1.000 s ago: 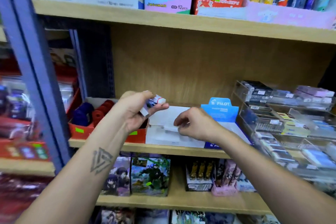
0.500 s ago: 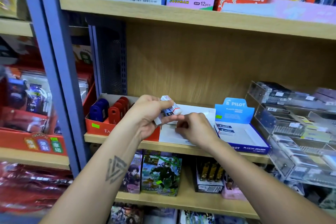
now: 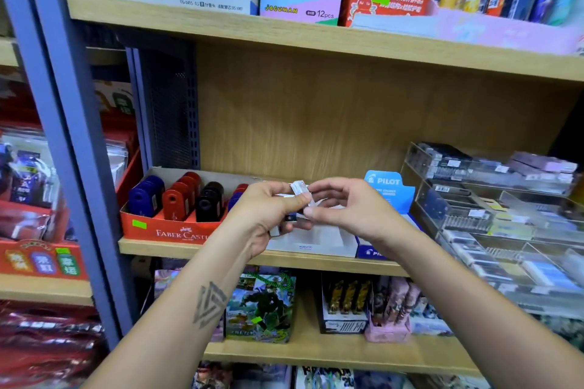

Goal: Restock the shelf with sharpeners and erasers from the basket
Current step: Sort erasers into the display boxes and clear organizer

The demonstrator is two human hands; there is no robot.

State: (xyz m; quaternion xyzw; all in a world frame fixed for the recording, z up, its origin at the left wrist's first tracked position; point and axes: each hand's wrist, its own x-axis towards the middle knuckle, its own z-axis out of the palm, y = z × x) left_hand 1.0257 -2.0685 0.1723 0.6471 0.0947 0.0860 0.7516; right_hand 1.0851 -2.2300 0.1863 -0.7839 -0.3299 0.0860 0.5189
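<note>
In the head view, both hands are meeting in front of the middle shelf (image 3: 202,249). The left hand (image 3: 264,218) is gripping a few small wrapped erasers (image 3: 298,189), its fingers curled round them, while the right hand (image 3: 349,210) is pinching the top eraser between thumb and fingers. The erasers are hovering just above a white open box (image 3: 316,241) that is sitting on the shelf. Left of it, a red Faber-Castell tray (image 3: 164,227) is holding blue, red and black sharpeners (image 3: 180,200) upright in rows. A blue Pilot box (image 3: 390,191) is standing just right of the hands.
</note>
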